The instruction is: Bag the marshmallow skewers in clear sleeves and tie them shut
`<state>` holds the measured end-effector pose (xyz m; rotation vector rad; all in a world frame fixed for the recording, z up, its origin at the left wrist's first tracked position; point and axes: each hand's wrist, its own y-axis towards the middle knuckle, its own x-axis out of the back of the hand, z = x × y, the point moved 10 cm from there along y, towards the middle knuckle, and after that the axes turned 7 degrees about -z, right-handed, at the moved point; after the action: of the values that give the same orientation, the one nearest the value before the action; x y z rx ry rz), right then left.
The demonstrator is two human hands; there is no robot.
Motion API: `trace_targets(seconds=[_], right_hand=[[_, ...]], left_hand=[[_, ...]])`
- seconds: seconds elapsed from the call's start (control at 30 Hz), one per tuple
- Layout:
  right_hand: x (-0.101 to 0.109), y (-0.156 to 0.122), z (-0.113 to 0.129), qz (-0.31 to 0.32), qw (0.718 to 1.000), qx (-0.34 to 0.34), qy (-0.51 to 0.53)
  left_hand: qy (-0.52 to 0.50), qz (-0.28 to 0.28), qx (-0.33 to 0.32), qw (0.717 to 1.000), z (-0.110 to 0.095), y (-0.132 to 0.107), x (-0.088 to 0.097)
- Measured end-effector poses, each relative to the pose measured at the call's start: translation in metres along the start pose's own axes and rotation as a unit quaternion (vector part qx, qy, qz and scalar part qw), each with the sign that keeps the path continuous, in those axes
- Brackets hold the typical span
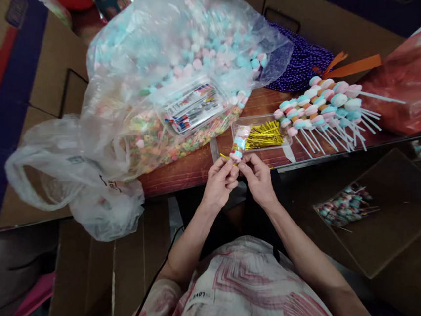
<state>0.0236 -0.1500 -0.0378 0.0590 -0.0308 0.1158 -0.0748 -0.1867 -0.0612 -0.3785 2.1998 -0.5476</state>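
A marshmallow skewer (238, 145) in clear wrapping, pink, blue and white, points up and away from me above the table's near edge. At its lower end, my left hand (220, 181) is closed in a pinch on the skewer's base. A thin gold twist tie (224, 156) pokes out by those fingers. My right hand (257, 177) pinches at the same spot from the other side, thumb and forefinger closed on the tie; the fingertips partly hide it. Just beyond is a clear tray (235, 122) of gold twist ties (266, 135).
Unwrapped marshmallow skewers (320, 105) are piled on the right of the table (168, 178). A large bag of marshmallows (184, 41), ring-shaped cereal (164, 145) and a box of pens (193, 107) lie behind. Low right, an open carton (394, 214) holds wrapped skewers (345, 205).
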Motion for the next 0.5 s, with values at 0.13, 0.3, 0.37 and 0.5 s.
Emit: trace_targets(seconds=[0.13, 0.3, 0.37, 0.5], right_hand=[[-0.008, -0.001, 0.016, 0.100, 0.994, 0.017, 0.030], [-0.001, -0.001, 0.030, 0.076, 0.992, 0.086, -0.060], [0.002, -0.002, 0.027, 0.046, 0.990, 0.089, -0.100], [0.003, -0.005, 0.017, 0.043, 0.991, 0.052, -0.112]], left_hand=[[-0.057, 0.046, 0.181, 0.981, 0.018, -0.015, -0.006], [0.044, 0.045, 0.086, 0.994, 0.016, -0.012, -0.006], [0.089, 0.000, -0.036, 0.995, 0.004, -0.010, 0.001], [0.123, -0.066, -0.092, 0.986, 0.005, -0.011, 0.014]])
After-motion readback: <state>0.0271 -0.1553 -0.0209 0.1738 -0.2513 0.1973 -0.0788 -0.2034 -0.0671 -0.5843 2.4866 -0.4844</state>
